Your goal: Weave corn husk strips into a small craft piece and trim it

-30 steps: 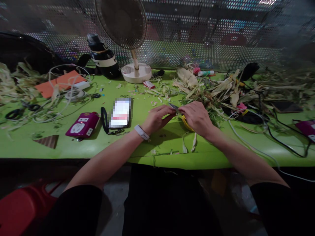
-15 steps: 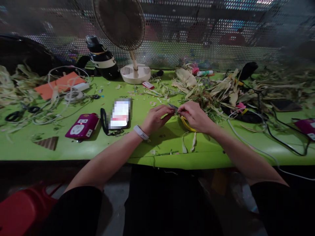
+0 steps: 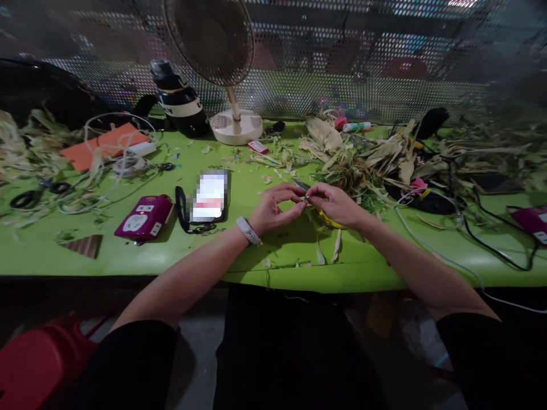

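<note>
1. Left hand and right hand pinch a tiny strip, mid-desk near the front edge.
2. A husk pile crowds just behind.
3. A fan stands at the back edge.

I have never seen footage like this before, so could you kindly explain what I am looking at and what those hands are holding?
This is one view from a camera worn on a person's head, looking down at their own bare arms. The left hand, with a white wristband, and the right hand meet fingertip to fingertip, pinching something small I cannot make out, next to a small blade. They work over a green table strewn with dried husks. Also there: a desk fan, a magenta power strip, black scissors and a yellow-handled tool under the right hand.
</note>
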Tool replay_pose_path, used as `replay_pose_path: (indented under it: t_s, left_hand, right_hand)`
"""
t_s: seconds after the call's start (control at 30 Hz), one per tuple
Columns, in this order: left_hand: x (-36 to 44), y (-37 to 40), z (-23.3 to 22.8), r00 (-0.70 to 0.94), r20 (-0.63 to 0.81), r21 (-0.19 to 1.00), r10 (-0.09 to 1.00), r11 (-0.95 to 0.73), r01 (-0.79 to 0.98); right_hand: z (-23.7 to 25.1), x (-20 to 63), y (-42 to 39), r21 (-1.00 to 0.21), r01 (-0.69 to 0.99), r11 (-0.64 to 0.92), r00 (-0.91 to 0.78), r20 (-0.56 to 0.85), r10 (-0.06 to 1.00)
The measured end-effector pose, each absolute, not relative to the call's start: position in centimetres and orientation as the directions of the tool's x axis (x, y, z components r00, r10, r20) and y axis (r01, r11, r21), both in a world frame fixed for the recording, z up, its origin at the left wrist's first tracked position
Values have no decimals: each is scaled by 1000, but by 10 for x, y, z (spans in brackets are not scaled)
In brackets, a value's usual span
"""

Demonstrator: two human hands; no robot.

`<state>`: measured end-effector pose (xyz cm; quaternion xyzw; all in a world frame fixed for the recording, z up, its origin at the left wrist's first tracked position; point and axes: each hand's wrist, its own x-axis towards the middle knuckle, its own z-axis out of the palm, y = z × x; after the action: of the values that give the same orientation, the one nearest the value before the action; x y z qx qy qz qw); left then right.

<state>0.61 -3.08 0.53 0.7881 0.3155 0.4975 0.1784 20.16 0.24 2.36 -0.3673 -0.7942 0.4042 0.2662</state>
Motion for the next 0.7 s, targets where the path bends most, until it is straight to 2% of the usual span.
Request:
replay_pose_path:
  t_s: [0.13,0.33,0.47,0.57,0.7]
  left_hand:
    - [1,-27,10,365,575,635,732,-681,364]
    - [-1,-33,24,535,341,698,773,-589,406]
    - [6,-43,25,497,247,744,832,-491,453]
    - [8,-53,21,454,180,784,872,-406,469]
    - [10,-65,17,387,251,769,887,-426,477]
  right_hand:
    - [27,204,2,-803,414,429,-628,88,773]
    - [43,211,1,-724,501,474,-749,-89,656]
    - [44,210,-1,-665,515,541,-793,-131,595]
    - [43,207,-4,-624,552,554,-771,-129,623]
    - [42,205,-7,-598,602,530,-734,-154,661]
